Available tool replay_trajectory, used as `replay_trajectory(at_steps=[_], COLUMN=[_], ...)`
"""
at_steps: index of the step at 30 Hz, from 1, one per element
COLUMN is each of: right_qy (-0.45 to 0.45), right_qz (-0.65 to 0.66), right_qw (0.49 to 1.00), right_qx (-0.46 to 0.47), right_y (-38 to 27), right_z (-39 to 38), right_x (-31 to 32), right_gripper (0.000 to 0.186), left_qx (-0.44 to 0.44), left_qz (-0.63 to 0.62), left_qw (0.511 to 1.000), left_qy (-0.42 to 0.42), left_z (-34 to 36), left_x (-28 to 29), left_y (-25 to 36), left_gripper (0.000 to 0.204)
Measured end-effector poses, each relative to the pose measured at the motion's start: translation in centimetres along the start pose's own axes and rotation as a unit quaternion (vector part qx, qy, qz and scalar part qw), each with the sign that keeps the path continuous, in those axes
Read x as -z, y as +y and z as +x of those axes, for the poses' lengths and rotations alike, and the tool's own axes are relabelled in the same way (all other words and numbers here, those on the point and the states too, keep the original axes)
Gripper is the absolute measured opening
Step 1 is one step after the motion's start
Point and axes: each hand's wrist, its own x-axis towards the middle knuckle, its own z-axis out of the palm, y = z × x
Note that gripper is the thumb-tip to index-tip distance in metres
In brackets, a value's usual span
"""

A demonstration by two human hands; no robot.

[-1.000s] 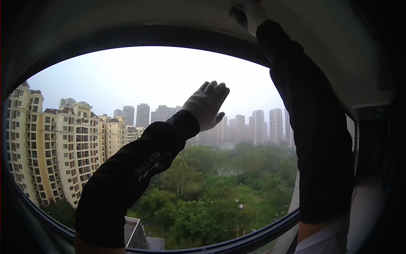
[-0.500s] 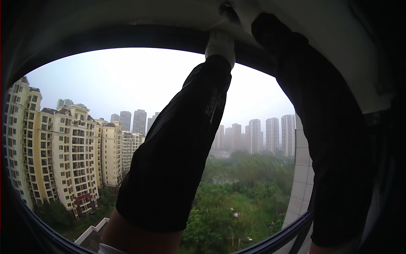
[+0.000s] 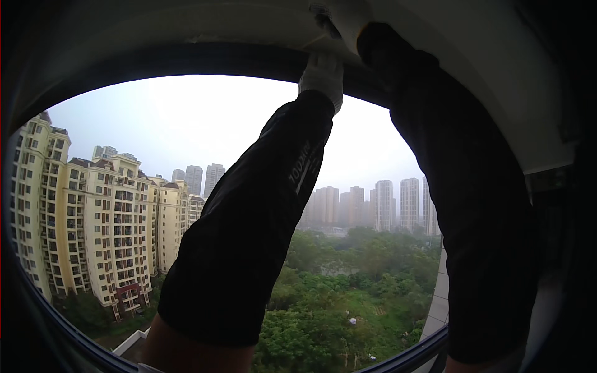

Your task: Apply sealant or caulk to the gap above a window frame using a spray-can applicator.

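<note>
Both my arms, in black sleeves, reach up to the top of a window opening. My left hand (image 3: 321, 78), in a pale knit glove, lies against the dark upper window frame (image 3: 242, 61) with its fingers stretched upward. Above it and slightly to the right, my right hand (image 3: 349, 20), also in a pale glove, is closed round a small dark tool (image 3: 327, 25) near the pale ceiling edge. That tool is dim and partly cut off by the picture's top, so its kind cannot be made out. Most of the right hand's fingers are hidden.
Below the opening runs the curved lower window rail (image 3: 407, 359). Outside, far below, spread green trees (image 3: 348, 292). Cream apartment blocks (image 3: 118, 230) rise at left, hazy towers (image 3: 384, 205) beyond. A tiled wall (image 3: 437, 304) borders the right side.
The view has shifted, so the window scene sits slightly lower. Both hands appear a little further left, and more of my right glove shows. The dark tool has moved left with it.
</note>
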Motion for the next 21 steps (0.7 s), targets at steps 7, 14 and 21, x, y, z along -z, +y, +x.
replay_trajectory(at_steps=[7, 14, 21], right_qy=[0.013, 0.032, 0.048], right_qz=[0.02, 0.014, -0.003], right_qw=[1.0, 0.999, 0.997], right_qx=[0.008, 0.019, 0.06], right_y=[-0.3, -0.5, 0.4], right_z=[-1.3, -1.1, -0.1], right_x=[0.7, 1.2, 2.2], right_gripper=[0.022, 0.021, 0.022], left_qx=[-0.017, -0.004, 0.012], left_qz=[-0.003, 0.032, -0.013], left_qw=[0.999, 0.997, 0.997], left_qy=[-0.052, -0.068, -0.072], left_z=[0.1, 1.2, 1.4], left_x=[0.6, 1.1, 0.1], left_y=[0.2, 0.8, 0.4], left_gripper=[0.061, 0.061, 0.065])
